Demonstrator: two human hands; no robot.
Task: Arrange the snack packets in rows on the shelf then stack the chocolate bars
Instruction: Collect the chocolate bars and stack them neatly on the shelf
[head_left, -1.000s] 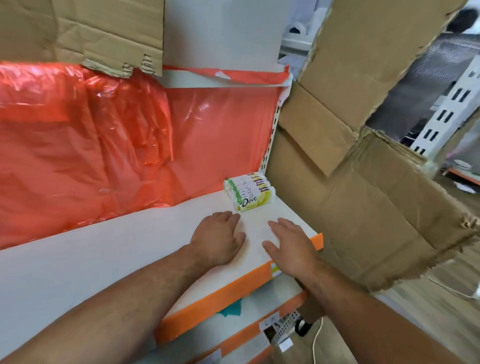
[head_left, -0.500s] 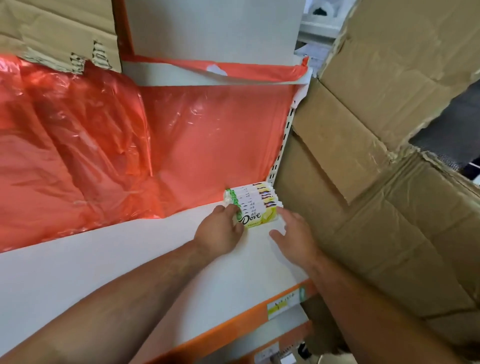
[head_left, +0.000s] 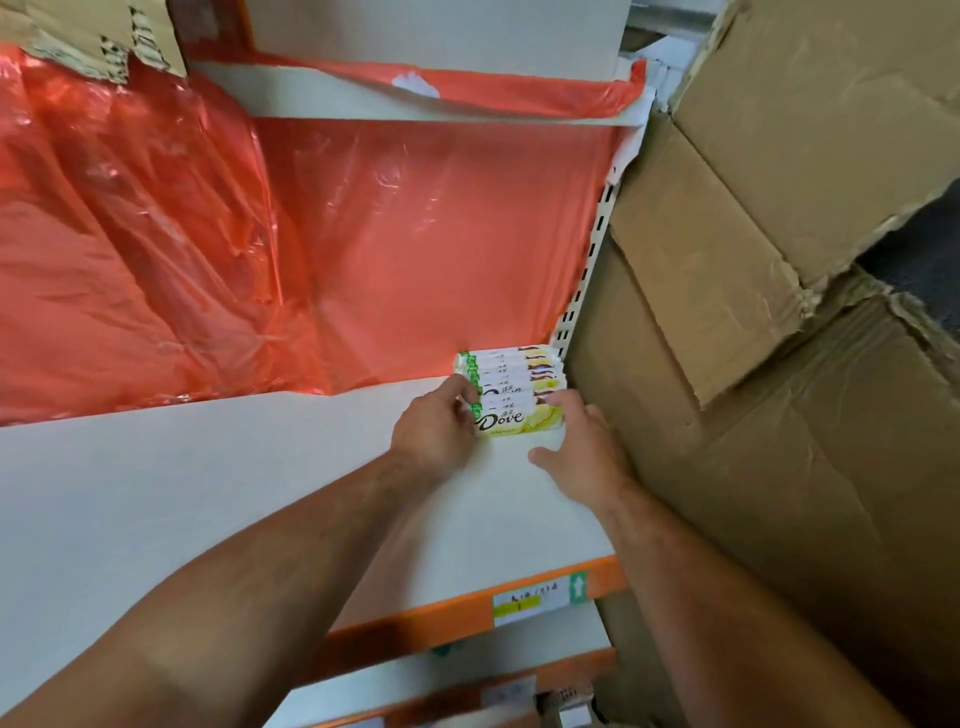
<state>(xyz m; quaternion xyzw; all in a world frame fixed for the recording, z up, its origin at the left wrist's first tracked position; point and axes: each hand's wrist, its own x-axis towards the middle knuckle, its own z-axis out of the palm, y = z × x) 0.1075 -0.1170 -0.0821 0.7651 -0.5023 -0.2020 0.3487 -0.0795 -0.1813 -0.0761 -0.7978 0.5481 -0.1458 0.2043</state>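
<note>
Head view: chocolate bars (head_left: 511, 397) bunched at the back right corner of the shelf (head_left: 208, 493), against the red plastic sheet (head_left: 415, 249), cardboard boxes (head_left: 779, 415) just beside. My left hand (head_left: 434, 431) has its fingers curled on the bunch's left end. My right hand (head_left: 584, 452) is different: fingers near straight, tips touching the right end.
</note>
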